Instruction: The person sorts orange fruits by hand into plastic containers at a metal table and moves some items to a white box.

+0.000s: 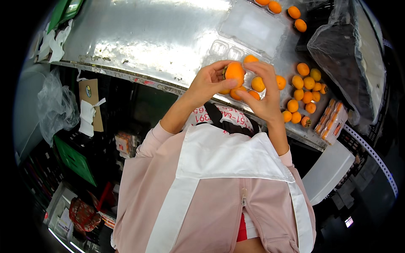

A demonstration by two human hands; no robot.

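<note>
My left hand [210, 77] pinches an orange persimmon [234, 73] between thumb and fingers, its calyx turned to the left. Close by on the right, my right hand [265, 91] curves with thumb and fingers apart; nothing shows in its grasp. Beneath both hands lies a clear plastic clamshell tray [219, 48] with round hollows. Several persimmons [258, 84] sit in its near part, partly covered by my hands. Two hollows at its far left hold no fruit. The tray's clear lid [253, 30] lies folded open on the far side.
Several loose persimmons [307, 83] lie right on the metal table [142, 28]. Beside them, filled clear packs [330, 121] stand near the table's edge. A plastic-lined crate [335, 60] is at the far right. Another pack with persimmons [274, 7] lies at the far side.
</note>
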